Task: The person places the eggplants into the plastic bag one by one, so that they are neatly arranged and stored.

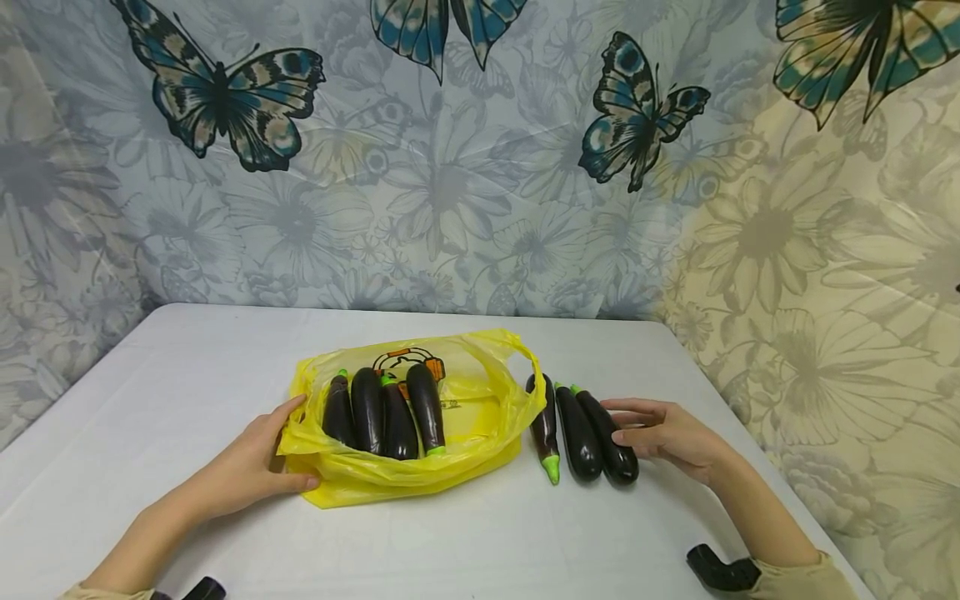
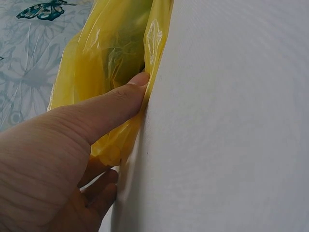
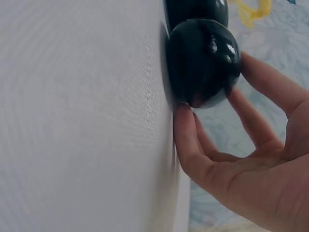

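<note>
A yellow plastic bag (image 1: 480,450) lies on the table with its mouth toward me, several dark eggplants (image 1: 367,412) side by side in it. My left hand (image 1: 258,458) holds the bag's left side, thumb in front and fingers farther back; in the left wrist view, the thumb presses on the plastic. Right of the bag lie three more eggplants (image 1: 579,437), one partly behind the bag's handle. My right hand (image 1: 667,433) touches the rightmost eggplant (image 1: 611,446) with extended fingers and thumb. The right wrist view shows its rounded end (image 3: 203,63) between the fingertips.
The white-covered table (image 1: 487,542) carries all of this. Behind it hangs a flowered cloth (image 1: 450,208) with butterflies. Black curved pieces (image 1: 723,569) sit at both wrists.
</note>
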A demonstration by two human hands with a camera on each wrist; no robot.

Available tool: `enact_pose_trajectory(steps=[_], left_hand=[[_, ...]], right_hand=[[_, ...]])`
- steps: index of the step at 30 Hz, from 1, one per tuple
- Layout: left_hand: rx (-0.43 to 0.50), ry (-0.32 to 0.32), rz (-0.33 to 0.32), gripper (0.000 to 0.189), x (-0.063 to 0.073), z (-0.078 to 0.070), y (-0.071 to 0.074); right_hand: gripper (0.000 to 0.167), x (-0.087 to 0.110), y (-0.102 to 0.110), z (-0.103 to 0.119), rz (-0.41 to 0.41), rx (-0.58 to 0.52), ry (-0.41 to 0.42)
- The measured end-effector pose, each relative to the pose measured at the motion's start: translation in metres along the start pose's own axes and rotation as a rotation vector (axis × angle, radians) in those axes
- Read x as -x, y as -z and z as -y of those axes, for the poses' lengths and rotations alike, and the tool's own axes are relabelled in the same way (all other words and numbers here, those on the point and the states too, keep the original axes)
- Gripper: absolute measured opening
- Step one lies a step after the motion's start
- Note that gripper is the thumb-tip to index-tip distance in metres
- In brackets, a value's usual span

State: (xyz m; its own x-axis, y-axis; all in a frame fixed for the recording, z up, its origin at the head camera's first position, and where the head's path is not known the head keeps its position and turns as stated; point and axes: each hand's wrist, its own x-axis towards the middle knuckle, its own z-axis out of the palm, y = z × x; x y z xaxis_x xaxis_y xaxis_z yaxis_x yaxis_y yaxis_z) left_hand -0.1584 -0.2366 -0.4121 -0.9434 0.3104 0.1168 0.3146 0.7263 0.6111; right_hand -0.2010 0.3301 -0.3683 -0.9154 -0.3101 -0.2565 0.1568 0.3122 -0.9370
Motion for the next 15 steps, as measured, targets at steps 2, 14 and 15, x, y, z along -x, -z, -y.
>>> enact_pose_trajectory(steps=[2,14,15], left_hand=[[-0.001,-0.001,0.0,0.117,-0.0002,0.0001,0.0],[0.006,-0.002,-0.001,0.118,0.0002,0.0007,-0.0009],[0.006,-0.001,-0.001,0.118,0.0003,0.0008,-0.0008]], right_hand=[[0.062,0.0007,-0.0011,0.0004,0.0,0.008,-0.006],[0.061,0.0014,-0.0026,0.0012,0.002,0.025,-0.009],[0.061,0.0013,-0.0026,0.0012,0.003,0.025,-0.009]])
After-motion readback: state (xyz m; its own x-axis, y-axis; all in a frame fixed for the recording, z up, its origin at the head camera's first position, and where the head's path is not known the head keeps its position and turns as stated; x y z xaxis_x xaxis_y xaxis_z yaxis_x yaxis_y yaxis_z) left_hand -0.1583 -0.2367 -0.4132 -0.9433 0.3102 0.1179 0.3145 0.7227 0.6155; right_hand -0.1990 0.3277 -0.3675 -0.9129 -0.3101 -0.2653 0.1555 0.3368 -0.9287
